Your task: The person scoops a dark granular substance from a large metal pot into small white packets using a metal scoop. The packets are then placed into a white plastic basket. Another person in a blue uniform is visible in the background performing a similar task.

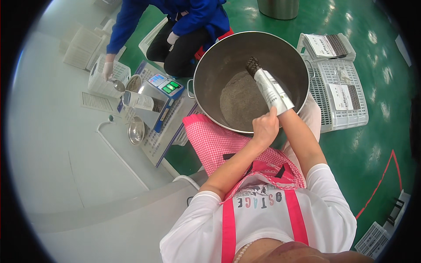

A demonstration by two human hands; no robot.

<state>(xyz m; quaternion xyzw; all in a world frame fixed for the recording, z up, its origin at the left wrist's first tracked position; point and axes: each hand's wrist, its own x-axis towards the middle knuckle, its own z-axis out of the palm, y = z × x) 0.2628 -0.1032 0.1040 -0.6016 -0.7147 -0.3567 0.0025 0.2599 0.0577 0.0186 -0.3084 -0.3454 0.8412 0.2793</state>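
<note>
A white packet [272,91] with a dark patterned end slants over the large metal pot [210,79]. My left hand [265,128] is closed, pinching the packet's near edge. My right forearm reaches up to that same edge, and the packet hides my right hand; it seems to be inside the packet, its fingers out of sight. Grey-brown powder [239,98] covers the pot's bottom, below the packet.
At the left, a co-worker's gloved hand [108,70] holds a metal scoop [118,85] near a blue scale [172,87] bearing another packet [142,101]. A steel bowl [136,130] sits beside it. White baskets [342,81] with packets stand right of the pot.
</note>
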